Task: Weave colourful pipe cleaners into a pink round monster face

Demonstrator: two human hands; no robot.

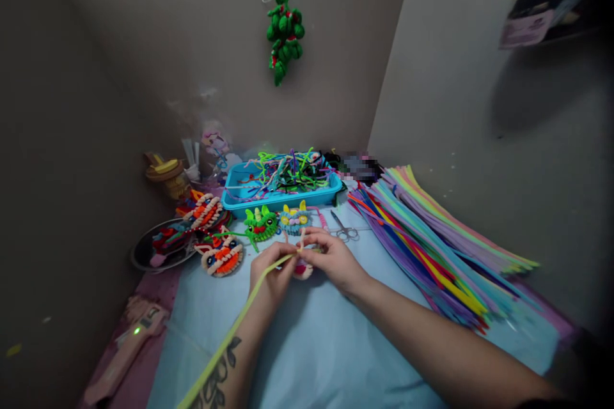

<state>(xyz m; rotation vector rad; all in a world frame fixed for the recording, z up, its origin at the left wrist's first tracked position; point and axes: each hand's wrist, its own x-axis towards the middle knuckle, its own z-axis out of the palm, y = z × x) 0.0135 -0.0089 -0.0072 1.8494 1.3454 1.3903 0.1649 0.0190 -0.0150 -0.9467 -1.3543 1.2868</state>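
My left hand (269, 271) and my right hand (330, 257) meet over the light blue table cover (307, 345). Both pinch a small pink and cream pipe-cleaner piece (302, 266) between them. A long yellow-green pipe cleaner (225, 342) runs from that piece back along my left forearm toward the camera. My left fingers are closed on its upper end, and my right fingers are closed on the small piece.
A blue tray (283, 195) of tangled pipe-cleaner scraps stands behind. Finished figures lie nearby: green (260, 225), blue-yellow (293, 217), orange-white (221, 257). Small scissors (344, 228) lie right of them. A fan of colourful pipe cleaners (432, 236) fills the right. A glue gun (129, 342) lies front left. A green ornament (284, 32) hangs on the wall.
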